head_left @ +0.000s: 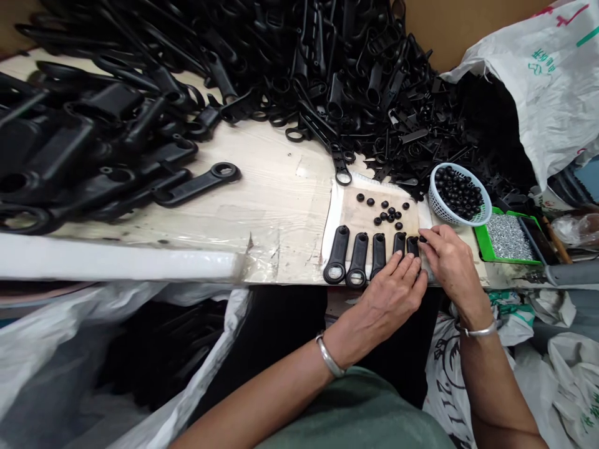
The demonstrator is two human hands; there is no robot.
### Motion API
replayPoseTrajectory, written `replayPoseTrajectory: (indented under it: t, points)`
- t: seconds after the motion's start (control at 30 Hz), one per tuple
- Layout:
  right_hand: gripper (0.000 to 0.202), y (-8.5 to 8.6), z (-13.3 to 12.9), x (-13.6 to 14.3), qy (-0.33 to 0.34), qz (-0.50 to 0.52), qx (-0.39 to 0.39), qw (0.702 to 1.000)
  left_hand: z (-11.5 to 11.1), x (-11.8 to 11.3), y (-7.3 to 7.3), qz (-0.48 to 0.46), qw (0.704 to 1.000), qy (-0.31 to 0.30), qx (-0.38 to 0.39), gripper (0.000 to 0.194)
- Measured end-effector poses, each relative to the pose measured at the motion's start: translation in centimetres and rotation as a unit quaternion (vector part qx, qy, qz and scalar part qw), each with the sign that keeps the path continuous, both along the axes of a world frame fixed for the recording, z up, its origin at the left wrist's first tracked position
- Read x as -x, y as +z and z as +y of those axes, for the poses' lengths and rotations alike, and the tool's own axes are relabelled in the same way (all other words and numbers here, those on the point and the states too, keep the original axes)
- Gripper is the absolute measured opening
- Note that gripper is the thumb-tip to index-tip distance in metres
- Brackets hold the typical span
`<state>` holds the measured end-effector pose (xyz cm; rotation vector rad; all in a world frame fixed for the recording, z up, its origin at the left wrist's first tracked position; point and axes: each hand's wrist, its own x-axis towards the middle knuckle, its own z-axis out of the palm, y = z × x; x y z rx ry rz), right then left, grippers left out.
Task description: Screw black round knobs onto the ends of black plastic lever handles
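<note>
Several black plastic handle parts (358, 252), each with a ring at its lower end, stand in a row along the table's front edge. My left hand (393, 284) lies flat over the right-hand ones, fingers stretched out and covering their lower ends. Beside it, my right hand (449, 259) pinches a small round black knob (422, 239) between thumb and forefinger, close to the upper end of the rightmost part. More loose black knobs (390, 217) are scattered on the pale mat (349, 206) behind the row.
A light blue basket (452, 214) holds many black knobs. Right of it sits a green tray (484, 243) of small metal pieces. A large heap of black plastic parts (299, 68) covers the back and left. A white padded strip (116, 257) runs along the left front edge.
</note>
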<state>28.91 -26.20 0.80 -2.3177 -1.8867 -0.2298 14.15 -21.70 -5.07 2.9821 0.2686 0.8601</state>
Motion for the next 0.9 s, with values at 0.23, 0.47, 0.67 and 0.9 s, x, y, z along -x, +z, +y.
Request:
replayPoseTrajectory:
  t: [0.23, 0.47, 0.67, 0.9]
  points:
    - [0.02, 0.5, 0.7, -0.5, 0.046, -0.075, 0.071, 0.994, 0.1, 0.0, 0.4, 0.008, 1.0, -0.004, 0.002, 0.031]
    - [0.025, 1.6, 1.4, -1.3, 0.115, -0.051, 0.125, 0.984, 0.3, 0.0, 0.6, 0.02, 1.0, -0.013, 0.005, 0.03]
    - [0.026, 2.6, 1.9, -0.3, 0.139, -0.113, 0.176, 0.968, 0.2, 0.0, 0.4, 0.006, 1.0, -0.008, 0.006, 0.03]
    - [0.021, 2.8, 1.6, 0.6, 0.145, -0.173, 0.166, 0.96, 0.2, 0.0, 0.2, 0.004, 1.0, 0.0, 0.003, 0.033]
